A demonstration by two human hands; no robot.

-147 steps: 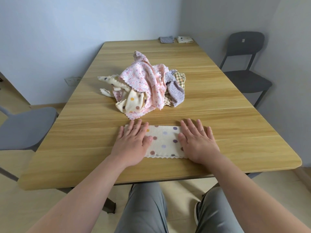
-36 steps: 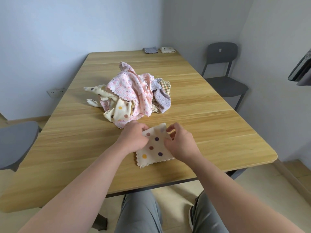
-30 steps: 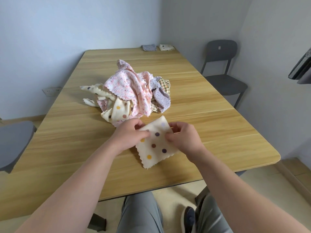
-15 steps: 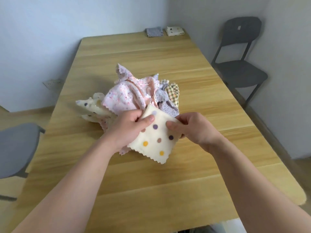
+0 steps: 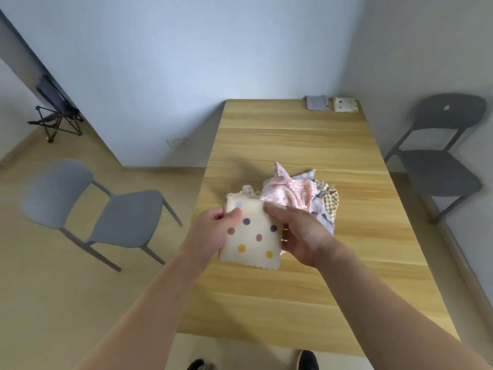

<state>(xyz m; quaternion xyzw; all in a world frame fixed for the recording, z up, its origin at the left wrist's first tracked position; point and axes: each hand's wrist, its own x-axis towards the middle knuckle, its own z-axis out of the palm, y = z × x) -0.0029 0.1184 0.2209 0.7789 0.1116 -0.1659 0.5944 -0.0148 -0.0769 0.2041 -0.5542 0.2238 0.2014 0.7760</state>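
Folded polka-dot cloth (image 5: 252, 236): cream, square, scalloped lower edge, held between both hands over the near-left part of the wooden table (image 5: 293, 134), just near of the pile of cloths (image 5: 298, 196). Cannot tell whether its lower edge touches the tabletop. Left hand (image 5: 213, 231): pinches the cloth's left edge, thumb on top of the fabric, other fingers hidden behind. Right hand (image 5: 301, 236): grips the right edge, palm turned toward the camera, one finger lying along the top right corner. The pile holds a pink floral piece, a lilac one and a checked one, all crumpled. At the table's far edge lie a folded lilac cloth (image 5: 317, 103) and a folded cream cloth (image 5: 346, 104), side by side and apart. Light grey chair (image 5: 106, 209) left of the table; dark grey chair (image 5: 437, 156) right.
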